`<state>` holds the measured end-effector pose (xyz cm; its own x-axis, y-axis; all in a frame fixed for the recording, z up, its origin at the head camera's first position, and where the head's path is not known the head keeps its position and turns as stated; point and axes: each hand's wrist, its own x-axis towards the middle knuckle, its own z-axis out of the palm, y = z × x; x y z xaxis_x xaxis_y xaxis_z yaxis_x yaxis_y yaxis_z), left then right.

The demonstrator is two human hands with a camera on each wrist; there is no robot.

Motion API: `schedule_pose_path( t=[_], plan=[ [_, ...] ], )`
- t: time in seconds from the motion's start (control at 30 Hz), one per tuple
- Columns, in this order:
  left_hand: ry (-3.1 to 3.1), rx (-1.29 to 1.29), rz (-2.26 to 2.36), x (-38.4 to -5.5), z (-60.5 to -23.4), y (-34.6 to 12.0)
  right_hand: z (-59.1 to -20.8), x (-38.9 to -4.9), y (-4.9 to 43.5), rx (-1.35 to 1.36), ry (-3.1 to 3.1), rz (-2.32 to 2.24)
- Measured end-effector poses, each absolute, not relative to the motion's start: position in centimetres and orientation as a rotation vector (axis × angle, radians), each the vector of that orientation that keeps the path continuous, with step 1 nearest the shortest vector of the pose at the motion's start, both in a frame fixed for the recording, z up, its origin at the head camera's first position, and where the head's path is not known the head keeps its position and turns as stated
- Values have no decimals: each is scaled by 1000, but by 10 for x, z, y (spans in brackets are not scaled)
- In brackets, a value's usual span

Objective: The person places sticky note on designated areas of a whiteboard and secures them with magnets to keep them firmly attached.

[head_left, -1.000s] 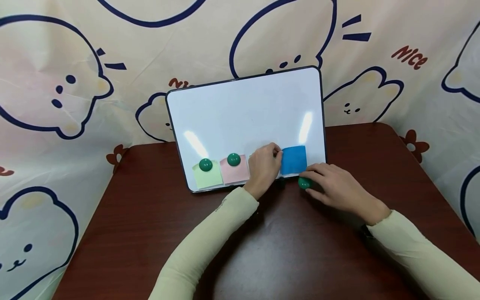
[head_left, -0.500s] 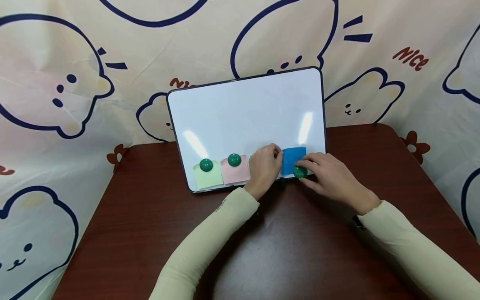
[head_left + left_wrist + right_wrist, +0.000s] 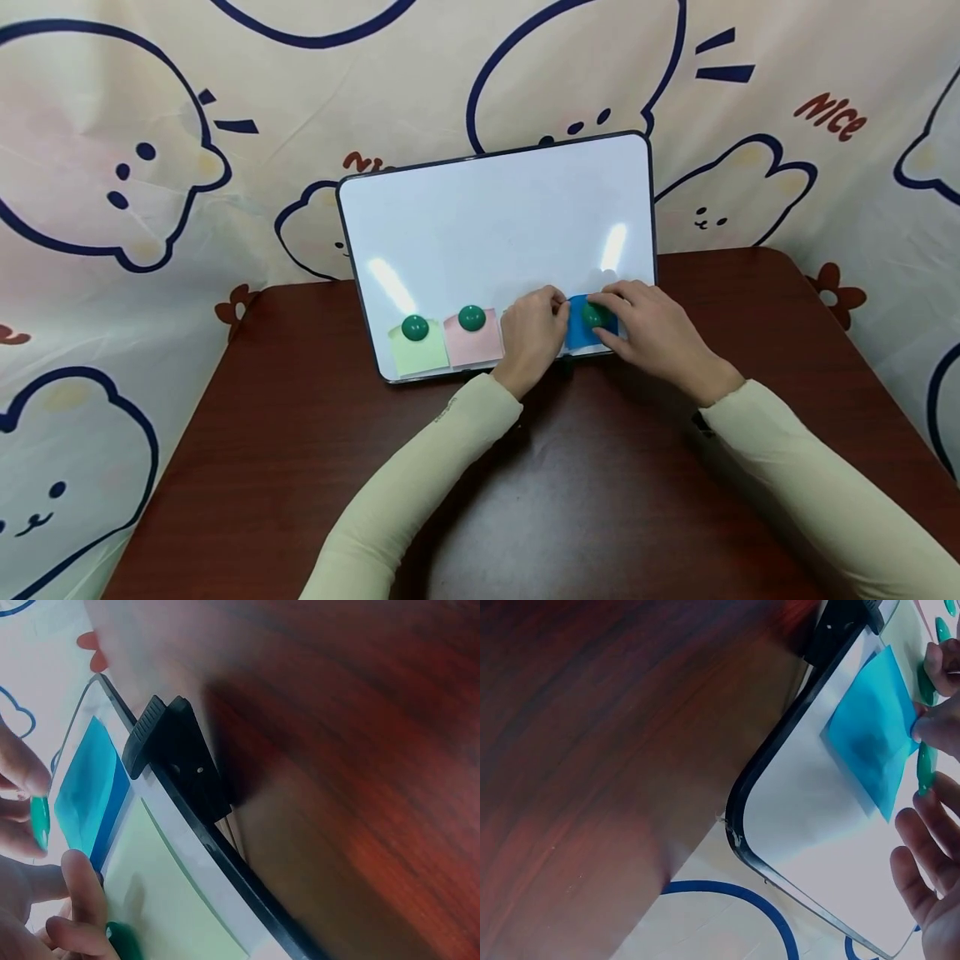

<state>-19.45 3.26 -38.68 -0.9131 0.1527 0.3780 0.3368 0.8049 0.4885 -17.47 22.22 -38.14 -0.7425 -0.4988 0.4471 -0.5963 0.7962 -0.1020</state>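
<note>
My left hand (image 3: pixel 534 333) pinches the upper left corner of a blue sticky note (image 3: pixel 577 332) on the whiteboard's lower right. A round green magnet (image 3: pixel 595 315) is held between thumb and fingers of my right hand (image 3: pixel 648 333), over the upper part of that note. In the right wrist view this magnet (image 3: pixel 926 766) shows edge-on, close to the board face. Beside the blue note, a pale green note (image 3: pixel 169 889) carries another green magnet (image 3: pixel 122 941); my left hand hides both in the head view.
The whiteboard (image 3: pixel 495 225) leans back on the dark wood table (image 3: pixel 300 467), with a black clip (image 3: pixel 180 757) at its lower edge. A light green note (image 3: pixel 420 357) and a pink note (image 3: pixel 474 346), each under a green magnet, are on its lower left. A patterned cloth (image 3: pixel 262 67) hangs behind.
My right hand has carried the green magnet up and left, from beside the board's lower edge onto the blue note's area. My left hand stays at the note's corner.
</note>
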Motion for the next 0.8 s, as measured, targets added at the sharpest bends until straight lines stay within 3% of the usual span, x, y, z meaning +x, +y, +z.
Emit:
schedule_pose_path(
  t=[0.8],
  plan=[
    [-2682, -369, -795, -192, -383, 39, -390, -191, 224, 821, -2497, 349]
  ],
)
